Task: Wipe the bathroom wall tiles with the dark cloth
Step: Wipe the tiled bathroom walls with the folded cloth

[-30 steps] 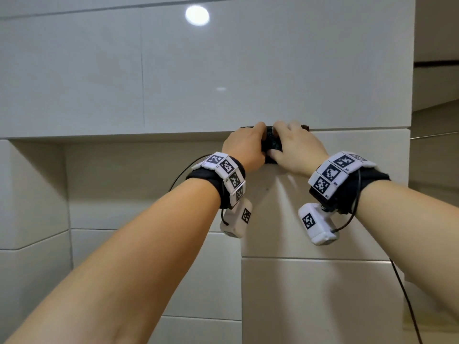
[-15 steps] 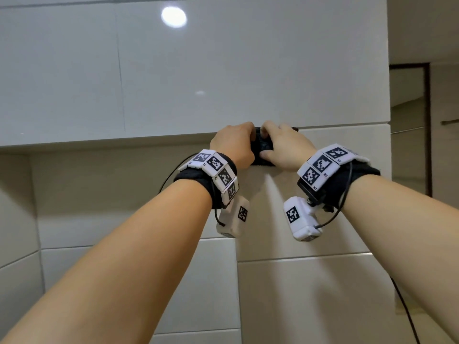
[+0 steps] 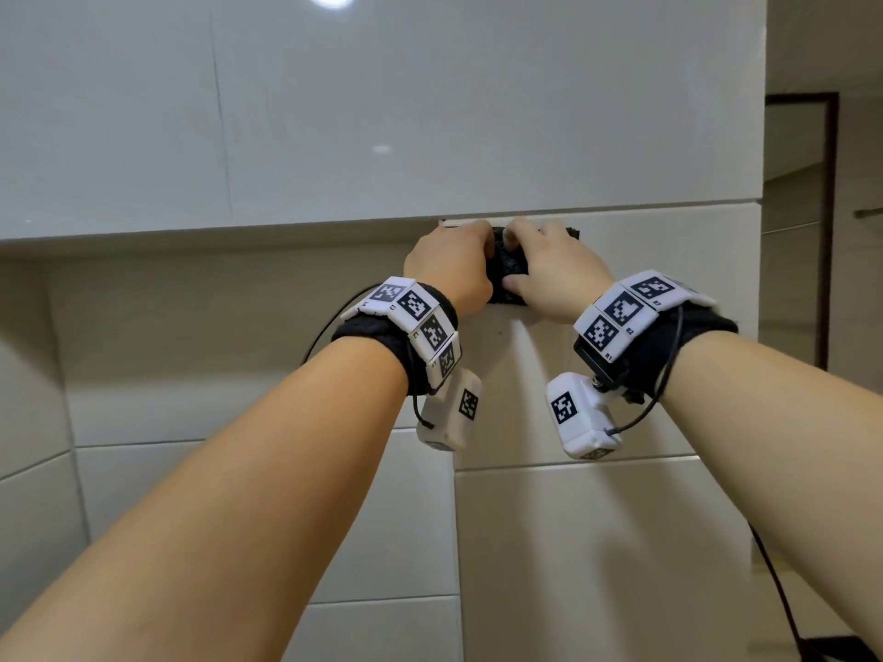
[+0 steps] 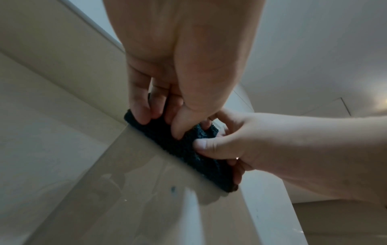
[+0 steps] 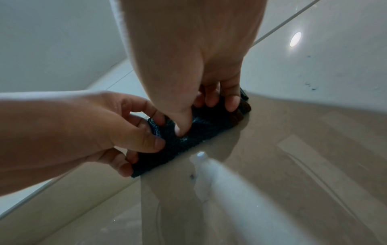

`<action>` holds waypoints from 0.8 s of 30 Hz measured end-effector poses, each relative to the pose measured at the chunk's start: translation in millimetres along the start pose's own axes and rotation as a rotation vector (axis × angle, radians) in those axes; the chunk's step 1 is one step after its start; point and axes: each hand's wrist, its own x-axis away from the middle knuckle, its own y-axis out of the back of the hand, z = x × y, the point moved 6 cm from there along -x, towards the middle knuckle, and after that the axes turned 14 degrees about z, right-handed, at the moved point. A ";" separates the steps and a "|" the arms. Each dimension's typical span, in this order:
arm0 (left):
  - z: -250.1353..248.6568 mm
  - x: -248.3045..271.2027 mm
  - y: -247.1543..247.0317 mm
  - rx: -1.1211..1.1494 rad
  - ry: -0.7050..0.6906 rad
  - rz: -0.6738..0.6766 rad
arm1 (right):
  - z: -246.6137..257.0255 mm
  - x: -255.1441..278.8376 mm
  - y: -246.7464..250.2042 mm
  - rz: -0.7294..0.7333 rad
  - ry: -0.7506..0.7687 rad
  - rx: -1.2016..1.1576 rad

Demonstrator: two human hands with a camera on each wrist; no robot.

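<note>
The dark cloth [image 3: 507,274] is bunched into a narrow strip against the beige wall tile [image 3: 573,542], right under the seam with the glossy white tile [image 3: 430,112] above. My left hand [image 3: 478,262] grips its left end with curled fingers. My right hand [image 3: 518,265] pinches its right part between thumb and fingers. In the left wrist view the left fingers [image 4: 144,114] curl over the cloth [image 4: 184,150]. In the right wrist view the right thumb [image 5: 183,127] presses into the cloth [image 5: 207,131] while the left hand [image 5: 142,137] holds the near end.
A recessed niche [image 3: 191,336] opens to the left of the hands. The tiled wall ends at a corner [image 3: 760,279] on the right, with a dark-framed doorway [image 3: 802,222] beyond. A black cable [image 3: 783,594] hangs from my right wrist.
Both hands stay on the cloth at the same tile seam. The view has swung right, so the doorway now shows beside the wall corner.
</note>
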 end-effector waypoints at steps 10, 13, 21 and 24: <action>-11.2 26.8 -31.2 -0.095 0.022 0.027 | -5.4 23.2 -30.3 0.034 -0.026 0.033; -14.7 36.5 -44.2 -0.115 0.019 0.046 | -9.6 37.2 -47.3 0.041 -0.039 0.021; -20.2 63.3 -87.9 -0.171 0.005 0.117 | -20.6 70.5 -90.2 0.065 -0.057 0.026; -20.8 70.8 -103.4 -0.219 -0.017 0.129 | -23.6 79.4 -101.5 0.070 -0.052 0.050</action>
